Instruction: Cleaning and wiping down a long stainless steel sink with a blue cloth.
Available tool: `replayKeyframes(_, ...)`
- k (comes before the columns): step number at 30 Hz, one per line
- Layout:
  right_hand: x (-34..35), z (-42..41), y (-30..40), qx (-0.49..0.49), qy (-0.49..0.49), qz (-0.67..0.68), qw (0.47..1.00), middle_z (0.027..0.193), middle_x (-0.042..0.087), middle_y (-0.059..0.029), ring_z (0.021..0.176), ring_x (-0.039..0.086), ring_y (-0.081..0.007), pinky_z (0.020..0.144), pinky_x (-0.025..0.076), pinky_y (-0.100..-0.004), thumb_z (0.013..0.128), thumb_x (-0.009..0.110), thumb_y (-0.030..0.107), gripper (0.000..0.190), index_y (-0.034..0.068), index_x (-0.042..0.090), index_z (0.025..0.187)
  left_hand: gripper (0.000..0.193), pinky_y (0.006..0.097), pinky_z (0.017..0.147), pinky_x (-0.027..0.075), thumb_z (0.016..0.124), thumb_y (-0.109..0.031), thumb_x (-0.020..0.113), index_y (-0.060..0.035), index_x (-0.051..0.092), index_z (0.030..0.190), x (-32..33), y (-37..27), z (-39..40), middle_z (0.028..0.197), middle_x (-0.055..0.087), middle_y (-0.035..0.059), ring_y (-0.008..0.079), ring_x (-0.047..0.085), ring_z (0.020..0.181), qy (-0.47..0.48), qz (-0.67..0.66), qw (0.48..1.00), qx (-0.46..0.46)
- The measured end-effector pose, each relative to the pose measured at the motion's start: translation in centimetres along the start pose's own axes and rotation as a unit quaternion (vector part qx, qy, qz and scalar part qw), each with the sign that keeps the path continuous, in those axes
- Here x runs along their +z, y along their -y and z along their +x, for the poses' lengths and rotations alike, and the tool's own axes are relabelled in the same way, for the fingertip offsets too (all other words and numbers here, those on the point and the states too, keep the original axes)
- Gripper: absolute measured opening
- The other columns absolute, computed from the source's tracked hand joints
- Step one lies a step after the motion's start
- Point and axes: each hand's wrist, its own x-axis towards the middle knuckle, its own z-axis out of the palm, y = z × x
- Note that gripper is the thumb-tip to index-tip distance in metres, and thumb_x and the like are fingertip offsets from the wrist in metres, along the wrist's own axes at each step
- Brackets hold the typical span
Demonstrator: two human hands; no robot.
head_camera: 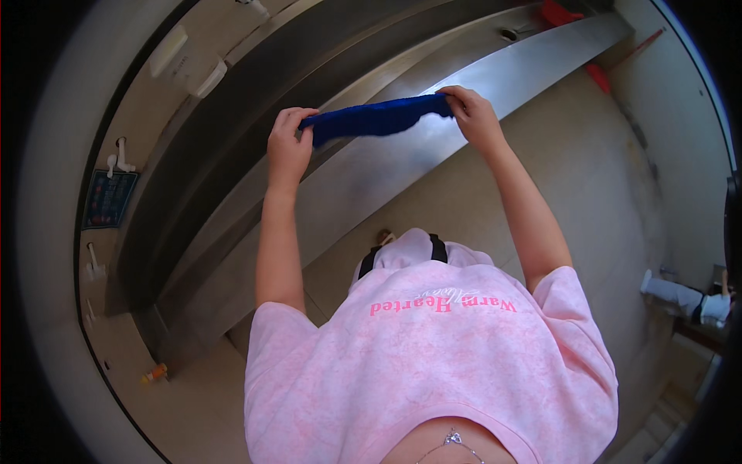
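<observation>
A blue cloth (377, 119) is stretched between my two hands in front of me. My left hand (290, 145) pinches its left end between thumb and fingers. The opposite end is gripped by my right hand (476, 119), a little farther up in the view. The upper edge of the cloth is nearly straight, while the lower edge hangs unevenly. Beneath and beyond it runs a long stainless steel trough sink (342, 197), and the cloth hangs above its front rim. Both arms are extended forward.
White plastic taps (123, 156) project from the wall behind the trough, near a wall-mounted dispenser (208, 78). A red container (559, 13) sits at the trough's far end. Another red object (597, 78) stands on the floor by the wall. A person (690, 298) is far right.
</observation>
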Motion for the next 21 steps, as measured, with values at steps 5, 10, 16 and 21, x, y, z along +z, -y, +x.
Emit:
replayKeyframes(5, 2.4, -2.2, -3.4, -0.075, 0.034, -0.013, 0.997, 0.093, 0.064, -0.0135, 0.093, 0.058, -0.0322, 0.081, 0.045, -0.0391, 0.084, 0.052, 0.006, 0.02, 0.007, 0.064, 0.099, 0.019, 0.0357, 0.081, 0.046, 0.076, 0.0, 0.057, -0.0037, 0.061, 0.094, -0.2, 1.4, -4.2, 0.097, 0.059, 0.0122, 0.0284, 0.058, 0.095, 0.111, 0.061, 0.992, -0.018)
replayKeyframes(10, 6.1, -7.0, -8.0, 0.009, 0.22, -0.078, 0.972, 0.105, 0.06, -0.0148, 0.096, 0.057, -0.0329, 0.084, 0.045, -0.0402, 0.081, 0.055, 0.008, 0.03, 0.009, 0.06, 0.11, 0.027, 0.0407, 0.088, 0.045, 0.076, -0.009, 0.061, -0.0086, 0.061, 0.103, 4.3, 5.9, -13.8, 0.108, 0.056, 0.0104, 0.0298, 0.053, 0.105, 0.356, 0.17, 0.916, -0.074)
replayKeyframes(16, 8.6, -6.5, -9.5, 0.253, 0.142, -0.2, 0.936, 0.107, 0.059, -0.0178, 0.098, 0.057, -0.0347, 0.083, 0.047, -0.0426, 0.082, 0.059, 0.019, 0.036, 0.008, 0.056, 0.116, 0.035, 0.0418, 0.092, 0.043, 0.078, -0.015, 0.063, -0.0109, 0.058, 0.113, 5.2, 6.2, -16.4, 0.118, 0.053, 0.0102, 0.0292, 0.05, 0.112, 0.354, 0.133, 0.914, -0.144)
replayKeyframes(21, 11.3, -6.0, -10.1, 0.262, 0.147, -0.312, 0.901, 0.104, 0.058, -0.0222, 0.097, 0.058, -0.0362, 0.082, 0.047, -0.0432, 0.082, 0.061, 0.024, 0.042, 0.0, 0.051, 0.115, 0.035, 0.0409, 0.095, 0.042, 0.079, -0.017, 0.062, -0.0098, 0.058, 0.113, 6.7, 6.2, -17.6, 0.126, 0.049, 0.0104, 0.0298, 0.044, 0.12, 0.33, 0.146, 0.927, -0.097)
